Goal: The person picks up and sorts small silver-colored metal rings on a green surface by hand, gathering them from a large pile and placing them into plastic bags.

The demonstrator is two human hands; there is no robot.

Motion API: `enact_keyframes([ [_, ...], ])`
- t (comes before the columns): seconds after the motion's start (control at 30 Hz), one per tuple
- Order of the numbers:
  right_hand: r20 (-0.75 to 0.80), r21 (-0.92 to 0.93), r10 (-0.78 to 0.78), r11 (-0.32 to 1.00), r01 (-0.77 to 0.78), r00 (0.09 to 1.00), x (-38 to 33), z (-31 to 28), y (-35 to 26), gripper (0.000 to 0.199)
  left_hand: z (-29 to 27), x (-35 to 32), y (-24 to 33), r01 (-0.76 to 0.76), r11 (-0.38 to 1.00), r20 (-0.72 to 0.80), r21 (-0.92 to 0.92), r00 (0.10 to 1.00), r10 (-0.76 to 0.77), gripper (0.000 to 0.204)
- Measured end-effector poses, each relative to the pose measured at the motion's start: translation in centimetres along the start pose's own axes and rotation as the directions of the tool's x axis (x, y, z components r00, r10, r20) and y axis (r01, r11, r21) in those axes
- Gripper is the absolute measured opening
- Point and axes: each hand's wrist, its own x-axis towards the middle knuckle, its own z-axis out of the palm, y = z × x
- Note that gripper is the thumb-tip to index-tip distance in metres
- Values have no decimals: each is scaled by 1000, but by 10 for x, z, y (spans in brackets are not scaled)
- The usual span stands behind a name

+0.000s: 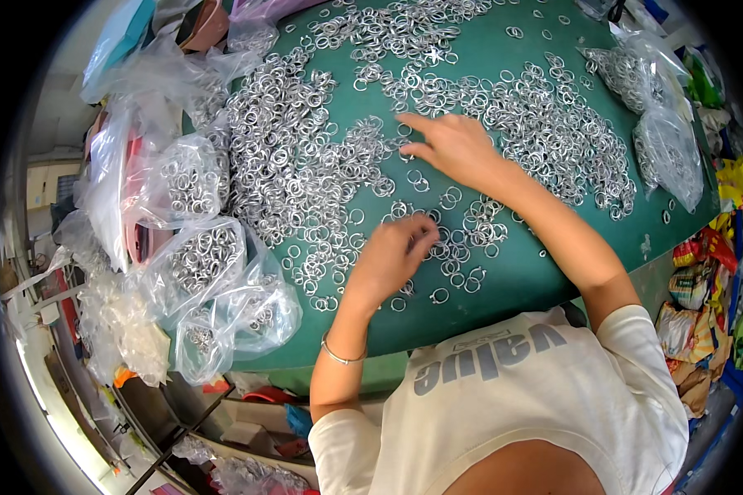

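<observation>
The fingers of my left hand (390, 257) are curled and blurred over the rings (276, 144); if they grip one, I cannot tell. On my right hand (456, 148), thumb and forefinger are apart, gripping nothing that I see. The rings lie loose in heaps on the table (508, 309). The step seems picking through them; a next pick would call for a light pinch, because they overlap. Left bags (282, 312) and right bags (683, 157), all clear plastic, contain more rings.

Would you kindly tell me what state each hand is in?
Left hand: curled and blurred over the metal rings; holding cannot be told.
Right hand: open, thumb and index finger apart.
</observation>
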Motion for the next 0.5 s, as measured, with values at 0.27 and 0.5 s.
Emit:
enact_keyframes([
  [0.27, 257, 124, -47, 992, 15, 965, -27, -22, 1, 21, -14, 19, -30, 361, 799, -564, 480, 825, -34, 44],
  [0.5, 34, 82, -3, 997, 1, 999, -1, -15, -8, 23, -12, 22, -23, 257, 897, -445, 359, 892, -78, 34],
])
